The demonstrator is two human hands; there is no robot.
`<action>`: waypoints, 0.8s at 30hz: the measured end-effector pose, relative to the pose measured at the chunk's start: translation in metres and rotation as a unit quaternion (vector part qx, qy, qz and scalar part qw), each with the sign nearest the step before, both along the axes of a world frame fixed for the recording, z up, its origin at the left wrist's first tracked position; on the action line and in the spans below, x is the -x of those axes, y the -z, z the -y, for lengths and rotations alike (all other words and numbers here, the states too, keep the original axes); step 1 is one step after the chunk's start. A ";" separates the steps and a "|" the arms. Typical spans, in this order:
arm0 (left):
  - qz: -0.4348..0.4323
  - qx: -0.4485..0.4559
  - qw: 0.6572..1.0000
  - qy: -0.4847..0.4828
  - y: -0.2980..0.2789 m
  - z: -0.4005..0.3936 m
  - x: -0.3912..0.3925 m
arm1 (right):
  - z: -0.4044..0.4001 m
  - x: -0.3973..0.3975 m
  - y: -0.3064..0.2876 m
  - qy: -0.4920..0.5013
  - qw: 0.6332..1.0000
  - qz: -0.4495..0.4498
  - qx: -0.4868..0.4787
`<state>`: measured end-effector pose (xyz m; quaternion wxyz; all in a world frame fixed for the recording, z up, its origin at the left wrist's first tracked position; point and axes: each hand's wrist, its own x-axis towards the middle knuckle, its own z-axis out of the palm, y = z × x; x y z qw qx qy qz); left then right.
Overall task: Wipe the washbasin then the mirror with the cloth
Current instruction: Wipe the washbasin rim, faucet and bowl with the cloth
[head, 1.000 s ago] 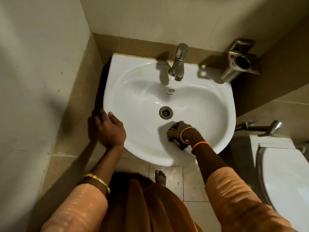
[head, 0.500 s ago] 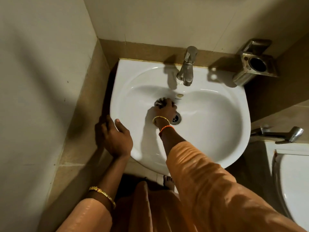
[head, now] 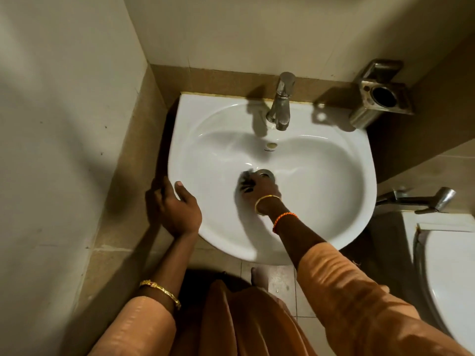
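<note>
My right hand [head: 259,191] grips the dark cloth [head: 245,182] and presses it to the bottom of the white washbasin [head: 321,176], just left of the drain [head: 266,173]. My left hand [head: 177,209] grips the basin's near left rim, thumb on top. The tap [head: 281,104] stands at the far edge.

Dim warm light, hard shadows, perhaps motion-blurred right hand [head: 259,191].
</note>
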<state>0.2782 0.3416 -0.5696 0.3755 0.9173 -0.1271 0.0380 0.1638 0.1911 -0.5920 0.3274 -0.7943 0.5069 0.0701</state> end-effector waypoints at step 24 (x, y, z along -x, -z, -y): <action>-0.011 -0.065 0.998 0.013 -0.010 -0.002 0.002 | -0.013 0.034 -0.026 -0.048 0.994 -0.046 -0.091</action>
